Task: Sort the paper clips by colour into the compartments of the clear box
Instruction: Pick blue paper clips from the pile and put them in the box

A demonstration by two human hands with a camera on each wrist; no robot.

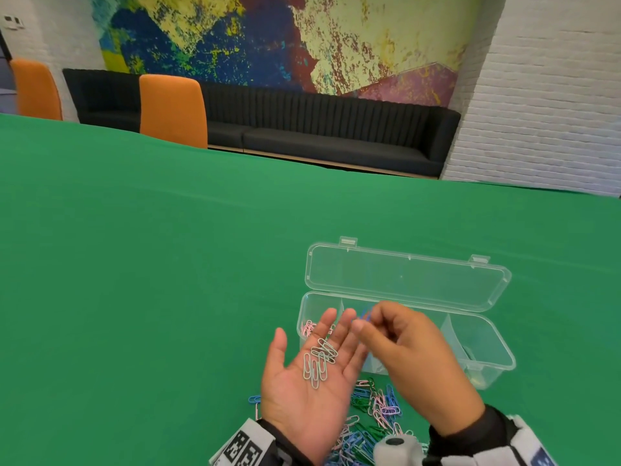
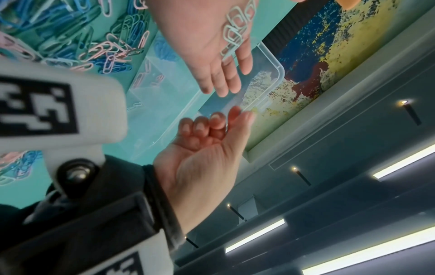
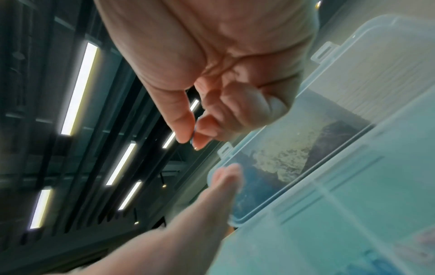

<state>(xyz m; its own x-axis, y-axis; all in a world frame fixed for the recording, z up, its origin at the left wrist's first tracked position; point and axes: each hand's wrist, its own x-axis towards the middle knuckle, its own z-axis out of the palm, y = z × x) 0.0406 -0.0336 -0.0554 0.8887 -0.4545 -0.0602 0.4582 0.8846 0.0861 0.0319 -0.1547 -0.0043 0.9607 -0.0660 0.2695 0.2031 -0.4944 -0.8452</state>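
A green-covered bench (image 1: 134,264) fills the head view. At about four o'clock from its middle stands the clear box (image 1: 484,348), its lid (image 1: 403,277) thrown open toward twelve o'clock. The box's nine-o'clock end compartment holds pink paper clips (image 1: 307,327); blue paper clips (image 1: 364,314) show in the next compartment, mostly hidden behind the right hand.

At six o'clock from the box lies a loose pile of mixed paper clips (image 1: 376,412), pink, blue and green, on the cloth between the wrists.

The left hand (image 1: 309,381) is held palm up, its grip apart with fingers straight, and a small heap of silver-white paper clips (image 1: 319,361) rests on the palm. The right hand (image 1: 413,358) hovers over the box at three o'clock from the left, its grip together: thumb and forefinger are pinched, with something thin and bluish between the tips in the right wrist view, too small to name.
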